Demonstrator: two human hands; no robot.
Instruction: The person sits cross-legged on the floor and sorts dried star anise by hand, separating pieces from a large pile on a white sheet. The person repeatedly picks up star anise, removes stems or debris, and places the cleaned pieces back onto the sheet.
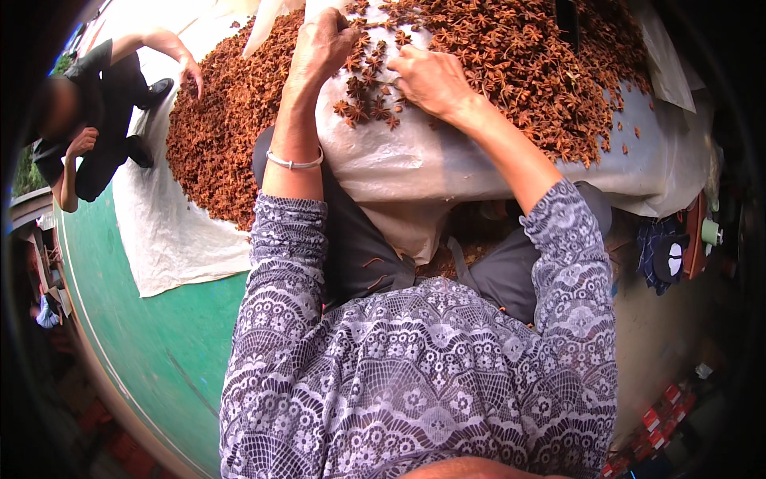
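Dried star anise lies before me on a whitish plastic sheet [389, 155]. My left hand [323, 45] is at the top of the view, its fingers curled inward beside a loose strip of star anise [362, 90]. Whether anything is between those fingers is hidden. Across the strip, my right hand [431, 81] reaches in from the right with bent fingers, low over the sheet and close to several loose pieces. Its fingertips are partly hidden, so I cannot tell if they pinch a piece. A large star anise heap [514, 72] spreads just beyond and right of my right hand.
To the left, another broad reddish-brown heap [221, 132] lies on a pale sheet [173, 257] over a green floor [149, 341]. A person in dark clothes [114, 114] crouches beside it, one hand over its edge. Dark cloth [655, 251] hangs at right, near a green cup [711, 232].
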